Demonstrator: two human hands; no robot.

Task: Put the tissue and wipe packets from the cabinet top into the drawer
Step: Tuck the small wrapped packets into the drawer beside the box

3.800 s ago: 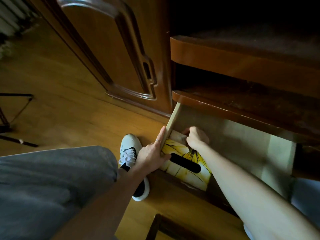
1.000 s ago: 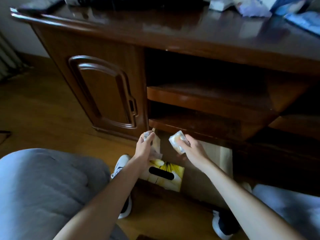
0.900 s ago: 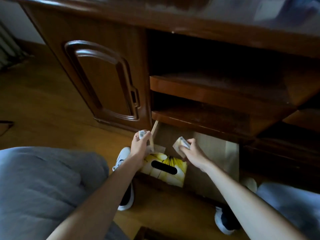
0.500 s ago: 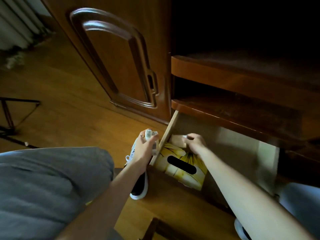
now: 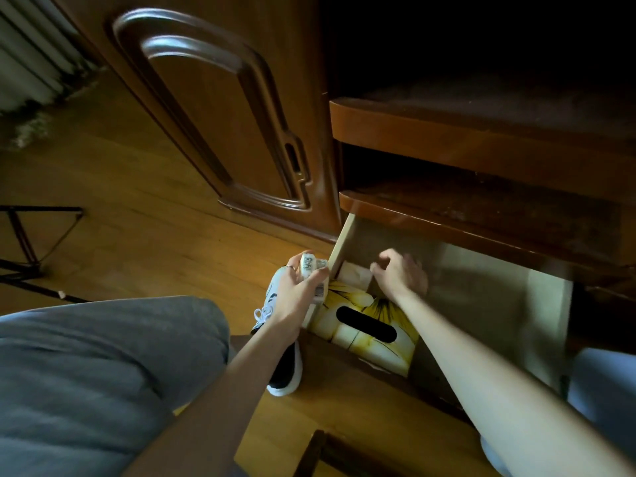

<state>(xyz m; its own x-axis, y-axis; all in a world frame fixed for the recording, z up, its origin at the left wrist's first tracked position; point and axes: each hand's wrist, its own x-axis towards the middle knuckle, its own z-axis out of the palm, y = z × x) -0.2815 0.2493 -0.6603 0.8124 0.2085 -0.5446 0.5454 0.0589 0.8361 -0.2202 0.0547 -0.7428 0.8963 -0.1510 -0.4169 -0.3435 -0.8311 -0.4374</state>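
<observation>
The bottom drawer (image 5: 537, 304) of the dark wooden cabinet stands pulled out. A yellow flowered tissue box (image 5: 351, 339) with a black slot lies in its left front corner. Behind the box lies a pale packet (image 5: 354, 275) against the drawer's left wall. My right hand (image 5: 401, 273) hovers inside the drawer just right of that packet, fingers loosely curled and holding nothing. My left hand (image 5: 296, 290) is outside the drawer's left wall and grips a small white packet (image 5: 311, 270) with printed labels.
A closed cabinet door (image 5: 220, 115) stands to the left of the drawer. Two open shelves (image 5: 481, 139) overhang the drawer. My grey-trousered knee (image 5: 86, 373) and a white shoe (image 5: 275, 321) are on the wooden floor. A black stand (image 5: 24, 242) sits at far left.
My right hand has let go of the pale packet, which now lies behind the tissue box, and has lifted slightly to the right. The left hand still holds its packet beside the drawer wall.
</observation>
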